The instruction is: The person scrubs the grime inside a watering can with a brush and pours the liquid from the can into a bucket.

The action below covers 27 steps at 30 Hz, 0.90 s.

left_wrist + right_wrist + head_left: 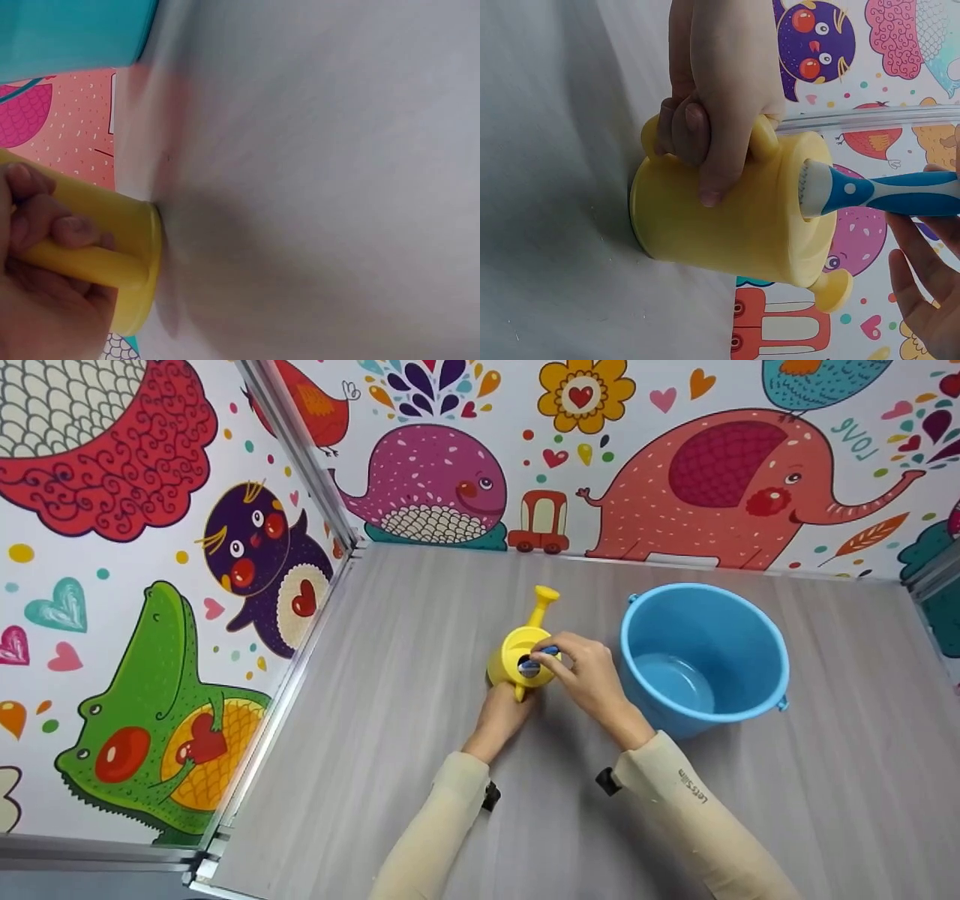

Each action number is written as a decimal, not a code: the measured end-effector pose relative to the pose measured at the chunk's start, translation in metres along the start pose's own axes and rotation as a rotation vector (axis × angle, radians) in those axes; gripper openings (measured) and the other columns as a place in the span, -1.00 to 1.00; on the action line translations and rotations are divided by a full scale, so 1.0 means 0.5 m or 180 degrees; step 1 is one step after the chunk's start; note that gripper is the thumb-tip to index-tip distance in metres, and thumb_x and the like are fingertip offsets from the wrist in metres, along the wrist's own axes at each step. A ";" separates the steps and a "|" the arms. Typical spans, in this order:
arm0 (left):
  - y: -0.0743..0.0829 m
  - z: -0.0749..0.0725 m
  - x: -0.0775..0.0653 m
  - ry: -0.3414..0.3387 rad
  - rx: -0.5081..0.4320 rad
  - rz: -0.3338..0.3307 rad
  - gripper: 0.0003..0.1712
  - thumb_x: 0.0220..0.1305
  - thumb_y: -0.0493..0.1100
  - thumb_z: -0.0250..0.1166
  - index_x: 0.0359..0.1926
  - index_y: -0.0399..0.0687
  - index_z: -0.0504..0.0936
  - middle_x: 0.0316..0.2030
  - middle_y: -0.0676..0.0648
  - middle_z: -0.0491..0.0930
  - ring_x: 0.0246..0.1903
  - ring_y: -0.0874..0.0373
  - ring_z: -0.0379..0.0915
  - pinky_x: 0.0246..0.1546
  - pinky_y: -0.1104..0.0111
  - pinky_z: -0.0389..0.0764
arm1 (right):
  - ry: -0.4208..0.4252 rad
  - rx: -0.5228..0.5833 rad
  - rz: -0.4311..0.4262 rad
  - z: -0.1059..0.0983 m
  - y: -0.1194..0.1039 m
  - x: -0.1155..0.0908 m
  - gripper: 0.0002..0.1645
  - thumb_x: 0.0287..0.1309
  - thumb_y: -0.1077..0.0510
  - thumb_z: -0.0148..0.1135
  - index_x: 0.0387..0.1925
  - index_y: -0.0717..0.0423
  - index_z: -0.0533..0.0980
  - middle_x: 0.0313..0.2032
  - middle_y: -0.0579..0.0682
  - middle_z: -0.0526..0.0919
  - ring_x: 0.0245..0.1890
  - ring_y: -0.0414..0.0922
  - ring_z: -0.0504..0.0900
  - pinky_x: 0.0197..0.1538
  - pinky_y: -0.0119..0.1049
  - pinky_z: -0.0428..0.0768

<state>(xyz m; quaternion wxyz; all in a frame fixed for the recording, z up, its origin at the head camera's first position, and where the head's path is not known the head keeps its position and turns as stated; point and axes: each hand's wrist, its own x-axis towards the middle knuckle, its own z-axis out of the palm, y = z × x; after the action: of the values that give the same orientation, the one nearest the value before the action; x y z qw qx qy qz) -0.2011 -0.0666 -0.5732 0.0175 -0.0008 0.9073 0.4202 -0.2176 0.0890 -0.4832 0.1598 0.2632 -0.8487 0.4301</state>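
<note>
A yellow watering can (509, 646) is upright at the tabletop, its spout pointing toward the back wall. My left hand (501, 718) grips the can's handle from the near side; in the left wrist view the fingers of that hand (49, 285) curl round it. Between thumb and fingers, my right hand (592, 675) holds a blue-and-white brush (907, 193) above the can. The brush's white bristled head is at the opening in the can's top, partly inside the rim. How far the bristles reach in is hidden.
A large blue bucket (679, 720) stands just right of my right hand, its open top facing up. The grey wood-grain table (360, 735) is bounded by printed panels with cartoon animals at the back and left, joined by a metal frame (277, 697).
</note>
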 end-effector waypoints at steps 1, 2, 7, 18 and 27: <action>0.000 0.000 0.000 0.0003 0.0008 0.0010 -0.63 0.31 -0.19 0.28 -0.61 0.00 0.38 -0.66 0.09 0.35 -0.62 0.25 0.24 -0.56 0.44 0.25 | -0.0005 -0.0009 0.0011 -0.001 -0.001 0.000 -0.75 0.24 -0.02 0.30 -0.24 0.08 0.69 -0.31 -0.04 0.76 -0.24 -0.13 0.73 -0.05 -0.16 0.68; 0.000 0.000 0.001 -0.0002 0.0010 0.0008 -0.63 0.32 -0.18 0.27 -0.62 0.00 0.38 -0.66 0.09 0.35 -0.62 0.25 0.25 -0.56 0.44 0.25 | -0.0009 -0.0012 0.0022 -0.002 -0.001 0.000 -0.74 0.24 -0.02 0.30 -0.24 0.08 0.69 -0.30 -0.05 0.76 -0.24 -0.13 0.73 -0.05 -0.16 0.68; 0.001 0.000 0.002 -0.0029 0.0015 -0.0048 -0.63 0.35 -0.14 0.26 -0.61 0.02 0.40 -0.66 0.09 0.37 -0.62 0.25 0.27 -0.55 0.44 0.27 | -0.0022 -0.0005 0.0067 -0.002 0.001 -0.001 -0.74 0.24 -0.03 0.30 -0.24 0.07 0.70 -0.31 -0.06 0.76 -0.25 -0.14 0.72 -0.07 -0.16 0.68; 0.000 0.002 0.001 0.0007 0.0022 -0.0043 -0.72 0.40 -0.11 0.21 -0.45 -0.13 0.60 -0.65 0.06 0.44 -0.62 0.25 0.29 -0.54 0.43 0.30 | -0.0567 -0.0047 0.0390 0.007 0.012 -0.013 -0.75 0.23 0.03 0.33 -0.15 0.08 0.71 -0.19 -0.03 0.79 -0.14 -0.08 0.76 -0.02 -0.12 0.69; 0.001 0.000 0.002 -0.0035 -0.0172 -0.0173 -0.72 0.42 -0.10 0.20 -0.39 -0.18 0.65 -0.66 0.08 0.43 -0.63 0.26 0.32 -0.53 0.44 0.33 | -0.1056 -0.0089 0.0390 -0.005 0.008 -0.014 -0.72 0.31 0.07 0.27 -0.03 0.08 0.69 -0.09 0.03 0.77 -0.08 -0.07 0.74 -0.02 -0.08 0.68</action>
<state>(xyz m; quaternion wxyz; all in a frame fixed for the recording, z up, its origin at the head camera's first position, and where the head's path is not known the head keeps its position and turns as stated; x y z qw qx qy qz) -0.2020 -0.0663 -0.5726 0.0339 -0.0237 0.8951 0.4439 -0.2140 0.0952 -0.4879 -0.0053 0.2762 -0.8837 0.3778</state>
